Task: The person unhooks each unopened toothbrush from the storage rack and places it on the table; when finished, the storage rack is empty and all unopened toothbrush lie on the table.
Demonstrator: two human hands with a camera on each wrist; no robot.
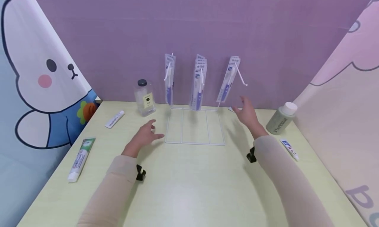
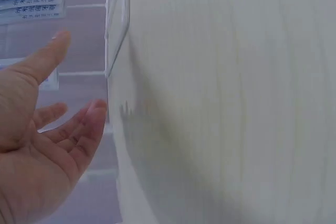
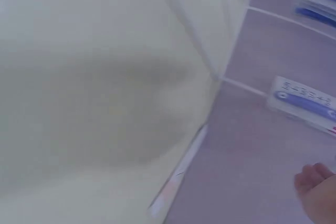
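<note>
A white wire rack [image 1: 194,143] stands at the back of the table. From its hooks hang packaged toothbrushes: a left group [image 1: 170,79], a thicker middle group [image 1: 197,84] and a tilted right group [image 1: 228,79]. My left hand [image 1: 144,135] hovers left of the rack's base, fingers relaxed and thumb apart, holding nothing. Beyond the rack's right side, my right hand [image 1: 247,113] is raised below the right hook with its fingers spread and no object in it. Only part of that hand [image 3: 319,192] enters the right wrist view. A flat white item [image 3: 181,174] lies near the wall.
Left of the rack are a clear bottle with a black cap [image 1: 145,98], a small white tube [image 1: 114,119] and a green-and-white toothpaste tube [image 1: 81,159]. A green bottle with a white cap [image 1: 281,119] and a small tube [image 1: 289,149] lie at right. A purple backdrop [image 1: 189,29] rises behind.
</note>
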